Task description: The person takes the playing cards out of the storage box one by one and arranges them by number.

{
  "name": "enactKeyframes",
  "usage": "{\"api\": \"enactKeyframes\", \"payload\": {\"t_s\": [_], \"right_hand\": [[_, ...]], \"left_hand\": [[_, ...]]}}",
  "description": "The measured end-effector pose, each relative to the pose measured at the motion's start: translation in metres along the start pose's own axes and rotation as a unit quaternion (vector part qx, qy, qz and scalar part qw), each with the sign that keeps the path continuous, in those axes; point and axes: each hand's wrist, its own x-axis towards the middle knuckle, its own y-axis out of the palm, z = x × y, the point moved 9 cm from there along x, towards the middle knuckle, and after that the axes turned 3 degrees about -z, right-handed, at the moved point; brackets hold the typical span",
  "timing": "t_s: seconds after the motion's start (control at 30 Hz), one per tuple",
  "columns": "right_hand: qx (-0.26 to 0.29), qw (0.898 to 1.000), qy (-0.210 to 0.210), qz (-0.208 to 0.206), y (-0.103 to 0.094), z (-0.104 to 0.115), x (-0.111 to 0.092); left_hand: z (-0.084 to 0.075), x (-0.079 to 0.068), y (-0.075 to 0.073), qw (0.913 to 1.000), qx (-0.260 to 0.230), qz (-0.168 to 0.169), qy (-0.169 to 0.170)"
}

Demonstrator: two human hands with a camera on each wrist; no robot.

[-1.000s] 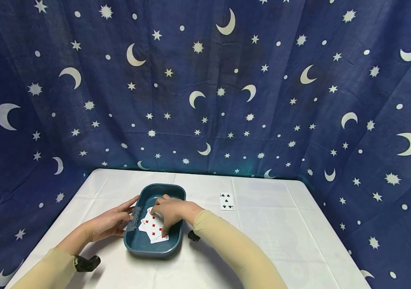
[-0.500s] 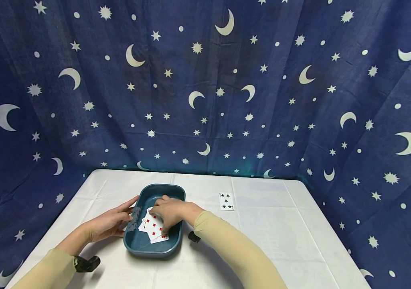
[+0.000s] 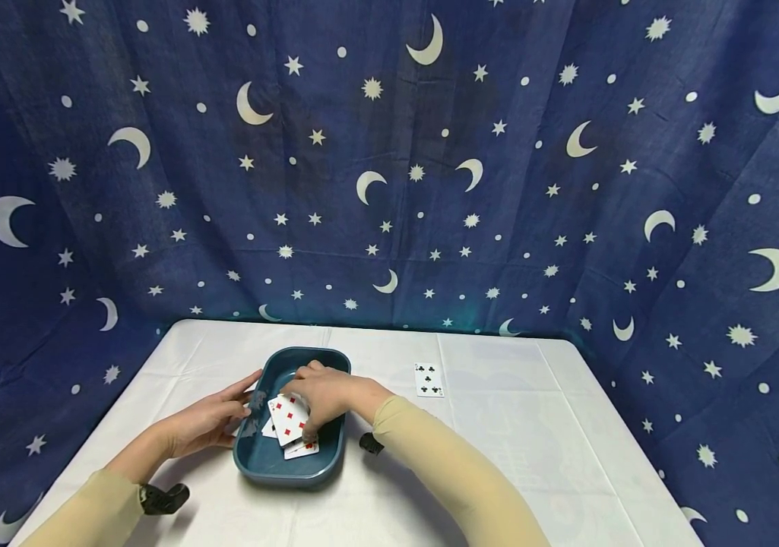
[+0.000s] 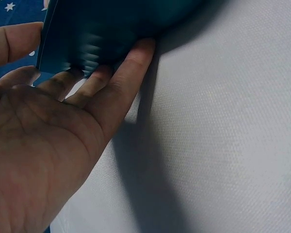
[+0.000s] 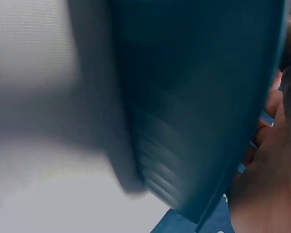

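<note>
A dark blue plastic bin [image 3: 269, 467] stands on the table with several playing cards inside. My right hand [image 3: 326, 393] reaches in over its right rim and pinches a diamonds playing card [image 3: 289, 418] between thumb and fingers, tilted above the other cards. Under it, part of a red-pipped card [image 3: 302, 450] shows at the bottom. My left hand [image 3: 207, 422] rests against the bin's left side; in the left wrist view its fairly straight fingers [image 4: 119, 90] touch the outer wall. The right wrist view mostly shows the bin's outer wall [image 5: 184, 107], with the cards hidden behind it.
A five of clubs [image 3: 429, 380] lies face up on the white table [image 3: 533, 441], right of the bin. A dark blue curtain [image 3: 389, 190] with moons and stars hangs behind and at both sides.
The diamonds card has been lifted and tilted off the other cards by my right hand, which has risen slightly. My left hand has stayed at the bin's side.
</note>
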Motion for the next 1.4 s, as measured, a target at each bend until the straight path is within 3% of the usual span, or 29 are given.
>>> {"api": "enactKeyframes", "payload": {"t_s": [0.47,0.8,1.1,1.4], "right_hand": [[0.046,0.997,-0.007,-0.058,-0.034,-0.022,-0.027],[0.064,0.993,0.022,-0.096,-0.055,-0.049,-0.056],[0.083,0.989,0.048,-0.113,-0.06,-0.08,-0.085],[0.101,0.985,0.092,-0.104,-0.054,-0.116,-0.121]], "left_hand": [[-0.002,-0.001,0.0,1.0,-0.004,0.0,0.004],[-0.003,-0.001,-0.001,0.9999,0.004,0.001,0.011],[-0.004,0.001,0.0,0.9999,0.002,-0.003,0.014],[-0.004,0.001,0.002,0.9999,-0.001,-0.005,0.01]]}}
